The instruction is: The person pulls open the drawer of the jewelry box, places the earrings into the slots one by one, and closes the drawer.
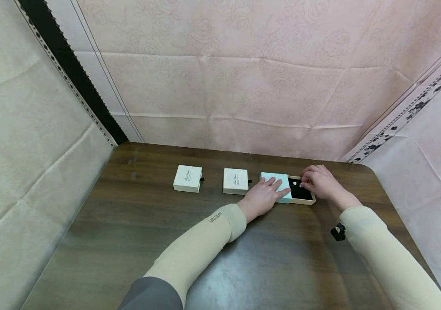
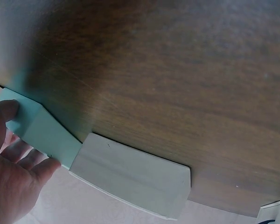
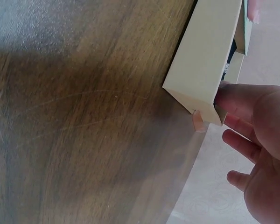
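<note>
A light-blue box sleeve (image 1: 285,177) lies on the table with its drawer (image 1: 306,201) slid partway out to the right. Inside the drawer is a black insert (image 1: 294,193) bearing a small shiny ornament (image 1: 294,183), also seen in the right wrist view. My left hand (image 1: 260,197) rests on top of the sleeve, fingers spread across it. My right hand (image 1: 321,181) bends over the drawer's outer end, with its thumb (image 3: 238,100) reaching in over the insert. Whether a small piece sits between the right fingertips is hidden.
Two white lidded boxes, one in the middle (image 1: 235,180) and one further left (image 1: 187,176), stand in a row left of the sleeve, each with a dark tab. The brown wooden table (image 1: 127,232) meets pale cloth walls (image 1: 243,94) at the back and sides.
</note>
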{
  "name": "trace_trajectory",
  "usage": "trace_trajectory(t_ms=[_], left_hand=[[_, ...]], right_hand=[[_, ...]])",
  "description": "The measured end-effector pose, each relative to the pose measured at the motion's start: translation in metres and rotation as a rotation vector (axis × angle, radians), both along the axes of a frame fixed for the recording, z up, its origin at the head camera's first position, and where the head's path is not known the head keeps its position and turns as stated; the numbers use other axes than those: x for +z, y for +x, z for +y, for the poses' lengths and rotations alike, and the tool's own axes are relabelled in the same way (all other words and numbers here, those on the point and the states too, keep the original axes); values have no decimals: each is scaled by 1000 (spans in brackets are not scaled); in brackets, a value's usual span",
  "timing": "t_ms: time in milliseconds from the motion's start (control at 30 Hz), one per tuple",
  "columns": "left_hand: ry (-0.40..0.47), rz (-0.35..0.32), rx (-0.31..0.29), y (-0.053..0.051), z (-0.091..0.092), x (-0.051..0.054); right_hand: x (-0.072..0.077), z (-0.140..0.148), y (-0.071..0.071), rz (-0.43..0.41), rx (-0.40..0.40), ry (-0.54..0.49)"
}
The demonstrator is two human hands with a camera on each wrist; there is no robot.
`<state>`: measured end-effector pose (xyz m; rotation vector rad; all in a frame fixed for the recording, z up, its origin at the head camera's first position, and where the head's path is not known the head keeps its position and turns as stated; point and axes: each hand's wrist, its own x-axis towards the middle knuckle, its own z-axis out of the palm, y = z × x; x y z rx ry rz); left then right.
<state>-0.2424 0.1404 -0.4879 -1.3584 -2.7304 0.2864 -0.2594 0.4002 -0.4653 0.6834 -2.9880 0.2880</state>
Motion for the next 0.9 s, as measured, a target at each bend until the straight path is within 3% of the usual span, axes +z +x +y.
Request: trace_trajectory(t_ms=[400,567,900], left_hand=[[10,-16,2,1,0,1],[19,-15,-2,0,0,0],[39,-6,-7,2,-2,2]], right_hand=[[5,-1,3,21,-25,-1],[9,9,6,64,-44,-51],[12,29,19,48,-90,-76]])
